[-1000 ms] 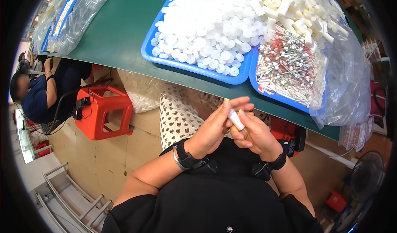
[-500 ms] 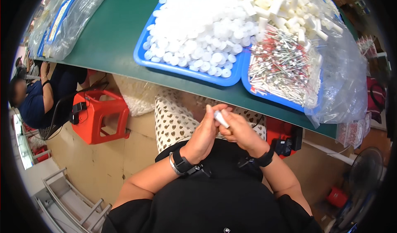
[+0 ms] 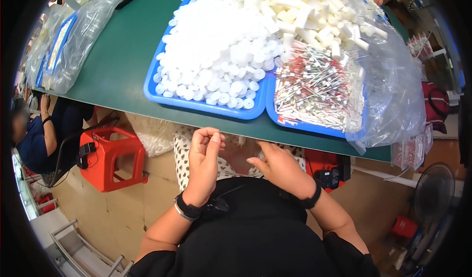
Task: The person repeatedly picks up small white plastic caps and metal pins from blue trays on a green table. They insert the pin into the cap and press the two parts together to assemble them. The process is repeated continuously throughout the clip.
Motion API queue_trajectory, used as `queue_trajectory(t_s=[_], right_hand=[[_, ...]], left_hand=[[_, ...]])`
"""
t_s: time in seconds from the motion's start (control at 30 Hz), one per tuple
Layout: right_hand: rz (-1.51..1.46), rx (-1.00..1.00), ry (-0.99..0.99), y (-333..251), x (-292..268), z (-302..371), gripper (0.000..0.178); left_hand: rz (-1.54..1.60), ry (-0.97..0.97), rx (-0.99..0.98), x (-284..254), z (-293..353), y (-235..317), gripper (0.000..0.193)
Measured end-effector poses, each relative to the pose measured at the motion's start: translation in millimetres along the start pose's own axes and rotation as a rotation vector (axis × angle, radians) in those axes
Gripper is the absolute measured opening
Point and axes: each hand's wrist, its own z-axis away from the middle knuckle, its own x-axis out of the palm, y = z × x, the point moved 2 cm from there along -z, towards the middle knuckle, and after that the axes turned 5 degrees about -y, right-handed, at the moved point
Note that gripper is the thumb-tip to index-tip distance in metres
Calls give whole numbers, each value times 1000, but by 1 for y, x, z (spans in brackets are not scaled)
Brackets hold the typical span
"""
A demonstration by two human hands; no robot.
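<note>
My left hand (image 3: 202,161) is raised just in front of the table edge, fingers curled and thumb against them; anything inside the pinch is too small or hidden to make out. To its right, my right hand (image 3: 282,169) has its thumb and forefinger apart with nothing between them. A small white piece (image 3: 241,140) shows between the two hands, below the table edge and touching neither. The nearest container is a blue tray (image 3: 206,108) heaped with round white plastic caps (image 3: 216,55).
Beside it, a second blue tray (image 3: 314,131) holds thin red-and-white wired parts (image 3: 314,85). Cream foam tubes (image 3: 305,11) are piled behind. Clear plastic bags (image 3: 393,90) hang over the right side. A red stool (image 3: 112,159) stands left; a fan (image 3: 434,191) stands right.
My hands have come apart, the left moving left and the right opening. The small white cone-shaped piece that was between them has left my fingers. The view has shifted slightly.
</note>
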Motion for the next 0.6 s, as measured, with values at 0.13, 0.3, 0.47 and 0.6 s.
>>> queue_trajectory(t_s=[0.13, 0.3, 0.47, 0.6], right_hand=[[158, -248, 347, -26, -71, 6, 10], [716, -20, 586, -2, -126, -3, 12], [622, -32, 597, 18, -130, 1, 12], [527, -64, 665, 17, -134, 6, 11]], left_hand=[[-378, -132, 265, 20, -15, 22, 11], [-988, -197, 791, 50, -54, 51, 19], [-1188, -236, 812, 55, -76, 50, 23], [-1280, -184, 719, 59, -84, 52, 21]])
